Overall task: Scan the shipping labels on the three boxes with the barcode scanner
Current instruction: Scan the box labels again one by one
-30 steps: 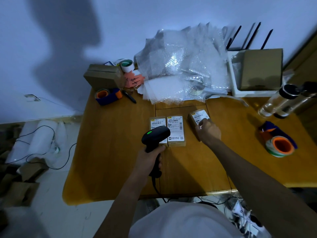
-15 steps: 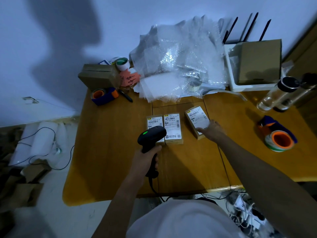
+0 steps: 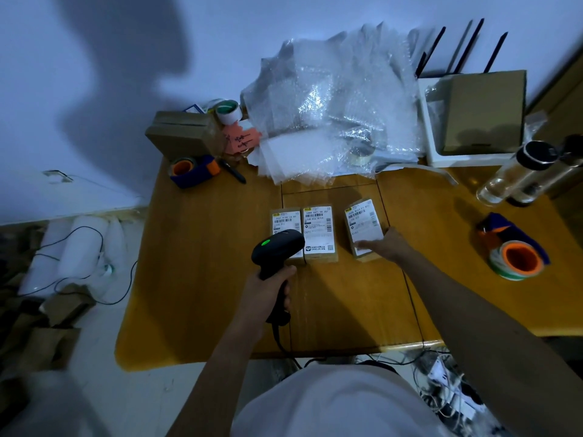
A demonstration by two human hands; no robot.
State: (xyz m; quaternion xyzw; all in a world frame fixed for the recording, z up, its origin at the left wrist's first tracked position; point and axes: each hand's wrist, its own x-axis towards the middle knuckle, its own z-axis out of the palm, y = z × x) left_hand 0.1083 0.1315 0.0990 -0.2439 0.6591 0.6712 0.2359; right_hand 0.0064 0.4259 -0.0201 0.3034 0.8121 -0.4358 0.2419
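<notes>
Three small cardboard boxes with white shipping labels lie in a row mid-table: the left box [image 3: 284, 220], the middle box [image 3: 319, 231] touching it, and the right box [image 3: 362, 222] set apart and slightly turned. My left hand [image 3: 268, 288] grips a black barcode scanner [image 3: 277, 249] with a green light on top; its head hangs over the near part of the left box. My right hand [image 3: 383, 246] rests flat on the near end of the right box, fingers on its label.
Wooden table [image 3: 205, 279]. A bubble wrap pile [image 3: 331, 115] lies at the back. A brown carton [image 3: 181, 134] and tape dispenser [image 3: 192, 170] sit back left, a white tray with a box [image 3: 479, 115] back right, bottles [image 3: 520, 175] and another tape dispenser [image 3: 514, 250] at right.
The right box was tipped up in my right hand; now it lies flat, label up. My right hand slid to its near end. The scanner stayed over the left box.
</notes>
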